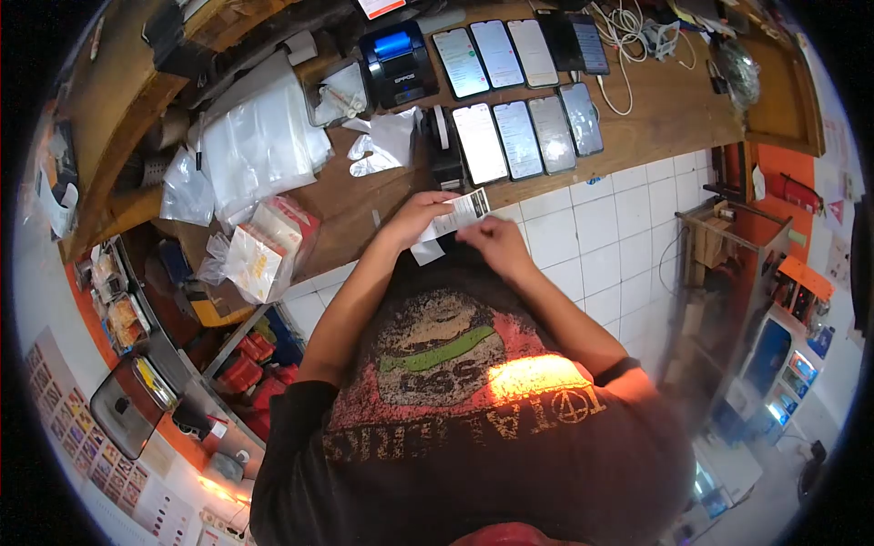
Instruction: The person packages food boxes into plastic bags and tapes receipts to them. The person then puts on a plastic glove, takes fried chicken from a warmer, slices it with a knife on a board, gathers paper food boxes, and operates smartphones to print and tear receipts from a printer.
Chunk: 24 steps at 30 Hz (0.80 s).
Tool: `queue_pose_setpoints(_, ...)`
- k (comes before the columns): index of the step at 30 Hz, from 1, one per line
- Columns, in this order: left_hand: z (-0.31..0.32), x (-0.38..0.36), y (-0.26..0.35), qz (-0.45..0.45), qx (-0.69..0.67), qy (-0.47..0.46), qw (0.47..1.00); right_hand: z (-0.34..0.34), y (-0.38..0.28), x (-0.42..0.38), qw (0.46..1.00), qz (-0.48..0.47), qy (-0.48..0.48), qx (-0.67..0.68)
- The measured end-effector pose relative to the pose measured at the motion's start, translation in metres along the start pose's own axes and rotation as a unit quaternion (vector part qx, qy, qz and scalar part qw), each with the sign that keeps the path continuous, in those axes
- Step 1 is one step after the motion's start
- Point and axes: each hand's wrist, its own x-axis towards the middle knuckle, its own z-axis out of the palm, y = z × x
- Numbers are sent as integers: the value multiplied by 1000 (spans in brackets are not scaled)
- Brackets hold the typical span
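Observation:
A printed white paper slip (468, 209), looking like a receipt or label, is held in front of my chest at the table's near edge. My left hand (421, 221) pinches its left side. Close against the slip's lower right edge is my right hand (498, 244), its fingers curled together; whether they grip the paper or something small cannot be made out. A blank white piece of paper (426, 252) hangs below the left hand. Just beyond the hands stands a dark device (444, 150), partly hidden, beside a crumpled silvery-white sheet (387, 146).
Several phones with lit screens (479, 143) lie in two rows on the wooden table (665, 123). Behind is a black and blue label printer (398, 64). Clear plastic bags (259, 136) and a bagged box (259, 259) sit to the left. White cables (624, 36) lie at the back right.

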Motion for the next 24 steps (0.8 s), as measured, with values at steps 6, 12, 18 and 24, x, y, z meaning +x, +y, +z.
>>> queue_pose_setpoints(6, 0, -7, 10, -47, -64, -13, 997, -2, 42, -18, 981, 63, -57, -174)
queue_pose_setpoints(12, 20, -1, 3, -62, -35, 110, 991, 2, 70, -13, 989, 112, -48, -81)
queue_pose_setpoints(18, -1, 18, -50, -35, 203, 240, 949, 0, 61, -4, 986, 113, -68, -98)
queue_pose_setpoints(24, 4, -95, 27, 201, 221, 323, 898, 32, 11, 24, 973, 20, -209, -101)
